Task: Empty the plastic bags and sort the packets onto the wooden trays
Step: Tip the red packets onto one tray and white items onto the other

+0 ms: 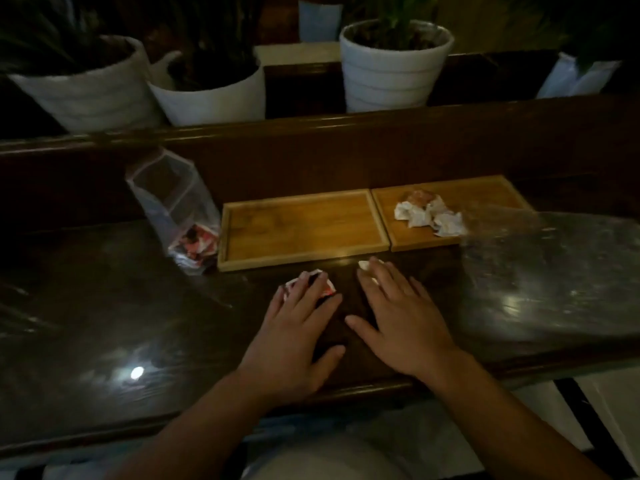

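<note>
Two wooden trays lie side by side on the dark table. The left tray [304,226] holds nothing. The right tray [485,192] carries several crumpled white packets [427,214]. An upright clear plastic bag [173,199] left of the trays has red-and-white packets [195,242] at its bottom. My left hand [294,334] lies flat, its fingers spread over a red-and-white packet [327,289] on the table. My right hand [398,317] also lies flat, fingertips covering a white packet [363,265] just before the left tray's front edge.
A flattened clear plastic bag [540,275] spreads over the table at right. Three white plant pots [394,67] stand on the ledge behind a raised wooden rail [311,129]. The table's front edge [346,389] runs under my wrists.
</note>
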